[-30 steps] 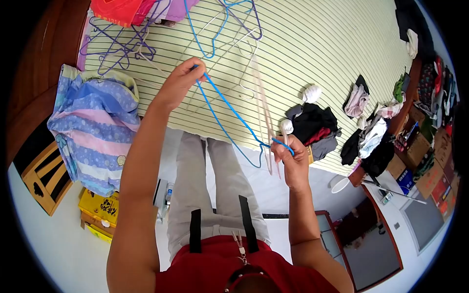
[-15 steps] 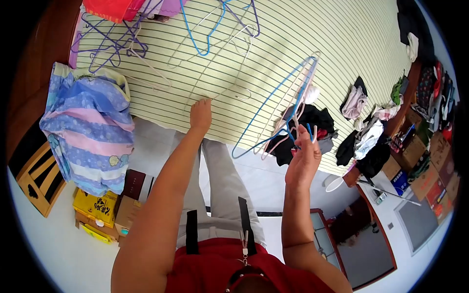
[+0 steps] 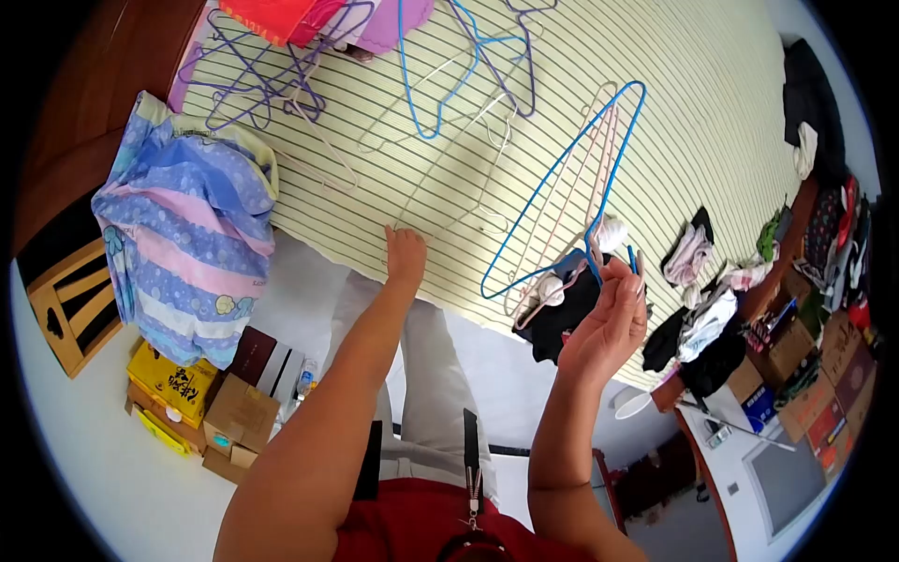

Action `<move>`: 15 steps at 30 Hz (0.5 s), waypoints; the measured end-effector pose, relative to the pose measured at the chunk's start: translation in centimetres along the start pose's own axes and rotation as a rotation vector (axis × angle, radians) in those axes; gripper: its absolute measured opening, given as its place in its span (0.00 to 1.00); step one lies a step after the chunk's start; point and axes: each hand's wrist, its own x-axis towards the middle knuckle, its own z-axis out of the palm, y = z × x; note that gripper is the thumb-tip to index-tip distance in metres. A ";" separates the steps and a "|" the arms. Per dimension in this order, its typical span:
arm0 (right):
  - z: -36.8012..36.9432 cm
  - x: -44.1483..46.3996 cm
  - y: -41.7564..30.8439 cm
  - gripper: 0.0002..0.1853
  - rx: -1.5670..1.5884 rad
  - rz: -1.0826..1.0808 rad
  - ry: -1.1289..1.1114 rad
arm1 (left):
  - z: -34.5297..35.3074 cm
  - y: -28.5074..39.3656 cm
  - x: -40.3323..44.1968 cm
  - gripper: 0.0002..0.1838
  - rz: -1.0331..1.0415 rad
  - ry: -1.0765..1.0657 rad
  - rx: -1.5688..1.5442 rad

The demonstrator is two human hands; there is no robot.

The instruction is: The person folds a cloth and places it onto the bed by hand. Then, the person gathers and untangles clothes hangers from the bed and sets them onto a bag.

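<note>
A person in a red top (image 3: 417, 520) and grey pants (image 3: 426, 375) stands at the near edge of the bed (image 3: 712, 103). The right hand (image 3: 609, 314) is up in the air near that edge. Its thumb and fingers pinch a blue hanger (image 3: 621, 155) and some pink hangers (image 3: 566, 170) close to their hooks. I cannot tell how many pink ones there are. They hang side by side, and their wide ends point away from the person.

The left hand (image 3: 405, 253) is down at the near edge of the bed. Its fingers are close together, by the near end of a white hanger (image 3: 426, 170). I cannot tell if they pinch it. That hanger lies flat, with its hook toward the right.

Behind the right hand, dark clothes (image 3: 567, 318) lie by the near edge, with a white ball of cloth (image 3: 611, 234) next to them. At the near left corner, a blue and pink striped cloth (image 3: 197, 244) hangs down.

Farther back, another blue hanger (image 3: 440, 103) lies on the bed, just beside a purple hanger (image 3: 532, 70). By the left edge is a messy heap of purple hangers (image 3: 257, 84). Past the heap is a red bag (image 3: 276, 19).
</note>
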 end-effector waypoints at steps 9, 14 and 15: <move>3.0 0.4 -0.3 0.13 -0.020 -0.161 -0.062 | 0.1 -2.3 -2.2 0.12 0.029 0.216 -0.368; 2.8 -0.4 -1.9 0.11 -0.271 -0.192 -0.175 | -6.2 -8.4 -7.6 0.15 0.197 0.387 -0.527; 2.7 -0.5 -2.2 0.10 -0.333 -0.180 -0.215 | -7.7 -9.8 -8.9 0.15 0.253 0.408 -0.584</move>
